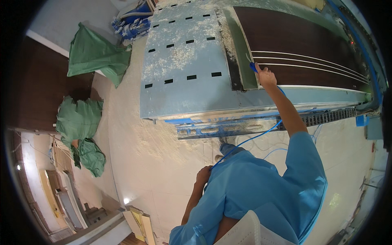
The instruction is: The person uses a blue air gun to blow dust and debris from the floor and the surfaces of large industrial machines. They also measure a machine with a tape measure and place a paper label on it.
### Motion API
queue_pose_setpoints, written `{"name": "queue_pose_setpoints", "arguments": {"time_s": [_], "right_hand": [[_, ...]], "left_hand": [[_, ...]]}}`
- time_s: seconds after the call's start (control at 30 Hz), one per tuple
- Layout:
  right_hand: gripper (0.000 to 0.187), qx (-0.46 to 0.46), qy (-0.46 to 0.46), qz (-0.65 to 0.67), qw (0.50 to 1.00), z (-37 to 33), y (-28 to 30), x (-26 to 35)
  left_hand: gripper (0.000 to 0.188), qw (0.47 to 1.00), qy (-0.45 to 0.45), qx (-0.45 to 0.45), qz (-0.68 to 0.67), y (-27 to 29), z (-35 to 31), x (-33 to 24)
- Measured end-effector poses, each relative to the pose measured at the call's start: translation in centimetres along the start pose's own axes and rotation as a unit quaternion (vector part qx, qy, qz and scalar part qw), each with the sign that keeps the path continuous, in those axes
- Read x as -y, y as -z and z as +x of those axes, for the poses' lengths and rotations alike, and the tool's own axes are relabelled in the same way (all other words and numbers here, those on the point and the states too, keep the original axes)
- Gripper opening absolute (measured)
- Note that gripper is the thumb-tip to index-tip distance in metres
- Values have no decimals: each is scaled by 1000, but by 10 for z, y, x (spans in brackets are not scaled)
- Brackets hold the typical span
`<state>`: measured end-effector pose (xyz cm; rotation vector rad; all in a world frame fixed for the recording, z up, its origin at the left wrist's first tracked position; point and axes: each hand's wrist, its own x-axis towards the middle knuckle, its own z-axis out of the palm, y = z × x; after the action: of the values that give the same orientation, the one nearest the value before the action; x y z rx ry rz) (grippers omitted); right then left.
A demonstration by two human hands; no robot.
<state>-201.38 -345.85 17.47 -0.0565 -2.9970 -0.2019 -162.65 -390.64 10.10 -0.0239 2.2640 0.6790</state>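
Observation:
Stretched forward over the machine bed, my right hand (266, 76) is closed around a blue air blow gun (253, 67). The gun's tip is over the near left edge of a dark brown panel (294, 34), which has several thin white lines running across it. A blue air hose (255, 139) runs from under my right forearm down to my left side. There my left hand (203, 175) is closed on the hose at hip height. Beside the panel lies a green strip (239, 45), with pale dust along its left edge.
A light blue machine table (183, 96) with rows of dark slots carries pale sawdust. A black cable chain (330, 117) follows its front side. Green sacks (79, 118) stand along the left wall. Sawdust covers part of the tiled floor (147, 163); boards (139, 224) lean at lower left.

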Motion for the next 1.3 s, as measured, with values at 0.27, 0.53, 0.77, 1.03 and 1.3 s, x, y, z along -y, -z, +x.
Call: {"name": "queue_pose_setpoints", "arguments": {"time_s": [0.27, 0.53, 0.77, 1.03, 1.3], "right_hand": [[50, 29, -37, 52, 998, 129, -8, 2], [53, 26, -78, 77, 994, 212, 2, 5], [46, -15, -123, 150, 981, 226, 11, 4], [46, 6, -225, 360, 905, 70, 4, 19], [46, 66, -260, 313, 911, -171, 22, 77]], "left_hand": [[37, 999, -39, 0, 33, 84, 51, -43], [37, 998, -35, 6, 47, 108, 72, -69], [43, 999, 8, 34, 7, 122, 79, -56], [50, 995, 19, 96, 26, 115, 70, 16], [48, 983, -51, 173, 40, 100, 54, 132]]}}
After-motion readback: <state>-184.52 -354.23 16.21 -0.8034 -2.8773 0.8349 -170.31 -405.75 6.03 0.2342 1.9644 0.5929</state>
